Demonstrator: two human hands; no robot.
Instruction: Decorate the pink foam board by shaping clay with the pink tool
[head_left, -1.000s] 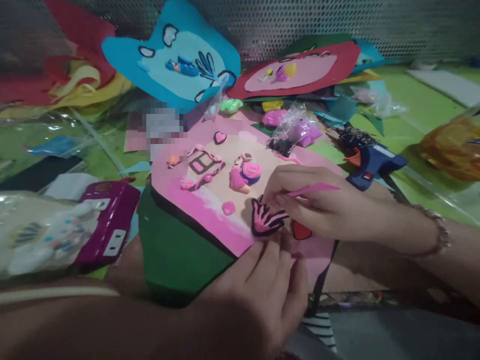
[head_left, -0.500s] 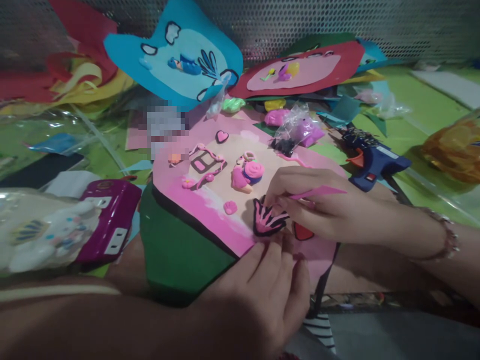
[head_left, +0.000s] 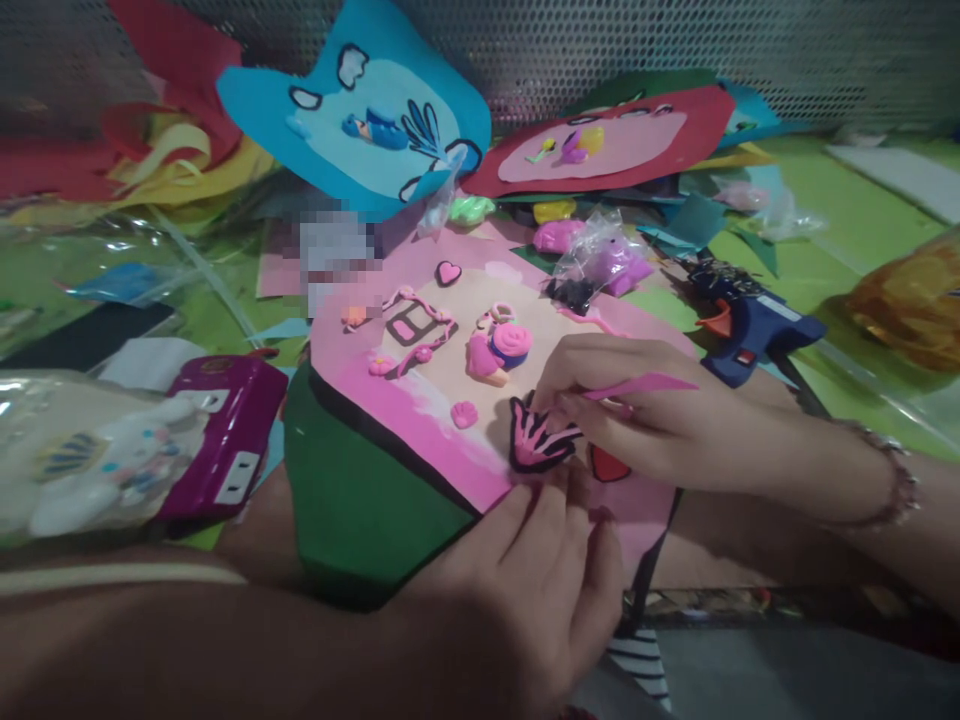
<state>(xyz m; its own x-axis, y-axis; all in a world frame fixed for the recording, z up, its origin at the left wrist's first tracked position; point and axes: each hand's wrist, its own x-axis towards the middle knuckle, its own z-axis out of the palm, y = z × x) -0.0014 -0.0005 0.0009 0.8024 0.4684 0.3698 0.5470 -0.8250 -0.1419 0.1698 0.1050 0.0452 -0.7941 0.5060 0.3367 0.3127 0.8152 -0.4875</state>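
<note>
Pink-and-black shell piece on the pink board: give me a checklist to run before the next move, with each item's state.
1. Right hand grips the pink tool: ok.
2. Tool tip meets the pink-and-black shell piece: cannot tell, fingers hide the tip.
3. Left hand fingers press the near edge of the pink board below the shell: ok.
4. Shell lies flat on the board: ok, as far as the blur allows.
5. Small pink shell and snail figure lie apart from the hands: ok.
6. Blue glue gun lies on the green mat, off the board: ok.
</note>
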